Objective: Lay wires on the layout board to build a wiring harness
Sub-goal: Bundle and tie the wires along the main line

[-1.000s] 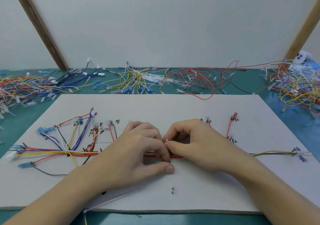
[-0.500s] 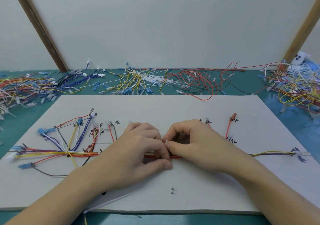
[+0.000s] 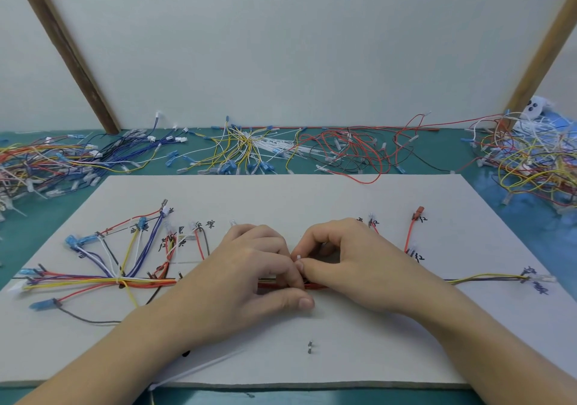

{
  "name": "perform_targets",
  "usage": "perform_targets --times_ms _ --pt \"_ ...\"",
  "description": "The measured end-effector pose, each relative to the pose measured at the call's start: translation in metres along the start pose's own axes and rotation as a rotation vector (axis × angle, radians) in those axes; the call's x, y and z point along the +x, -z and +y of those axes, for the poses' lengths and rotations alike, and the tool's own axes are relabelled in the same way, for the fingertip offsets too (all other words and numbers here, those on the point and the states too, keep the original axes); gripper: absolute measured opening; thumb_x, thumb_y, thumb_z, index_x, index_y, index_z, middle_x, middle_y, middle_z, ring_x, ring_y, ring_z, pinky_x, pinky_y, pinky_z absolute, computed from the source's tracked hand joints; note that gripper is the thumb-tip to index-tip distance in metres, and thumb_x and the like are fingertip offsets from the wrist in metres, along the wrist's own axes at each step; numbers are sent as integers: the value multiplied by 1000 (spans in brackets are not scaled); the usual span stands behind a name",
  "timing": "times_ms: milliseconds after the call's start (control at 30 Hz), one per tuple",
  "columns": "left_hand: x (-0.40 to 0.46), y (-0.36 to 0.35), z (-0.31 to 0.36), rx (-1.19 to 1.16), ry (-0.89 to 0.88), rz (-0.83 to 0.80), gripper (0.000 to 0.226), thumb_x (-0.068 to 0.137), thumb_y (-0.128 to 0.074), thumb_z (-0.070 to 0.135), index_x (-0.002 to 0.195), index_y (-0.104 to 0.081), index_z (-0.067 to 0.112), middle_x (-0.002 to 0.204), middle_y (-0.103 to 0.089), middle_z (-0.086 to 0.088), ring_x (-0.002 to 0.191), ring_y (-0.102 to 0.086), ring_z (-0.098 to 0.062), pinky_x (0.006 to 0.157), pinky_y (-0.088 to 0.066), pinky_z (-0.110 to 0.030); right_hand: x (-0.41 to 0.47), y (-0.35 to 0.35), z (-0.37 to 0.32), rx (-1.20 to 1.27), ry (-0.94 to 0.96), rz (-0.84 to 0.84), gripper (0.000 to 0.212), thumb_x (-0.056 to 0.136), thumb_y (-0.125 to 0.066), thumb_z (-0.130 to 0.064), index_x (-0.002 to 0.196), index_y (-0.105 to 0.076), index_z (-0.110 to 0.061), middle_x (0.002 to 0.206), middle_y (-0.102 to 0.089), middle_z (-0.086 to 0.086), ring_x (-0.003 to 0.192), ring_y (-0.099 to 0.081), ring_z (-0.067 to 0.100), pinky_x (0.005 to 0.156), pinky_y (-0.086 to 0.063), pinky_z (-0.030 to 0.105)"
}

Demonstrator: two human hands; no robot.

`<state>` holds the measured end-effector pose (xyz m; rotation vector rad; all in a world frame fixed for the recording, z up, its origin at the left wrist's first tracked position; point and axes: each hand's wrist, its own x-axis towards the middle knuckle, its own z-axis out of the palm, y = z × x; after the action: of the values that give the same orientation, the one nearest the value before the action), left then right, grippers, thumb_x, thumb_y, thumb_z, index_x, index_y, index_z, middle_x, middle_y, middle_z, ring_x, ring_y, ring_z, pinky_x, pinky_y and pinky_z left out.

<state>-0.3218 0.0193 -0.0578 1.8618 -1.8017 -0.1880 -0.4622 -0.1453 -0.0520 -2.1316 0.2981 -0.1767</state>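
One layout board [image 3: 281,195] lies on a teal table [image 3: 530,217], with four loose wire heaps [image 3: 243,148] along the board's far edge and a pale wall behind. On the board's left half, one tied wire bundle [image 3: 93,281] fans out. At mid-board, the left hand [image 3: 249,273] and right hand [image 3: 352,261], fingertips touching, pinch one small white tie [image 3: 298,258] over the bundle's red wires.
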Motion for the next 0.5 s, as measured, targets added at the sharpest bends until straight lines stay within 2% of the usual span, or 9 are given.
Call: perform_targets --times_ms 100,267,400,500 --pt "2 -3 0 17 -12 31 32 93 -57 62 86 -73 36 85 -64 16 105 -56 -1 99 -36 -36 -1 0 -1 -15 0 -6 10 92 -68 -14 87 -75 -19 79 -76 -1 69 -64 5 69 -54 28" --pt "2 -4 -1 49 -29 46 31 96 -54 58 85 -70 34 83 -65 18 103 -56 -2 95 -36 -32 -1 0 -3 -10 -10 -1 11 92 -67 -14 87 -76 -19 78 -76 -2 68 -63 2 67 -52 22" --pt "0 -5 -2 68 -55 65 26 99 -56 49 84 -67 30 83 -66 17 102 -58 -2 98 -37 -35 -1 0 -4 -18 -9 9 11 91 -67 -14 88 -76 -20 81 -76 -3 72 -67 8 70 -54 27" --pt "-2 -2 1 24 -51 147 17 93 -66 46 84 -69 31 85 -67 19 99 -59 2 97 -37 -26 -2 0 -4 -19 -10 7 11 91 -68 -14 89 -76 -21 82 -76 -3 76 -69 11 73 -55 31"
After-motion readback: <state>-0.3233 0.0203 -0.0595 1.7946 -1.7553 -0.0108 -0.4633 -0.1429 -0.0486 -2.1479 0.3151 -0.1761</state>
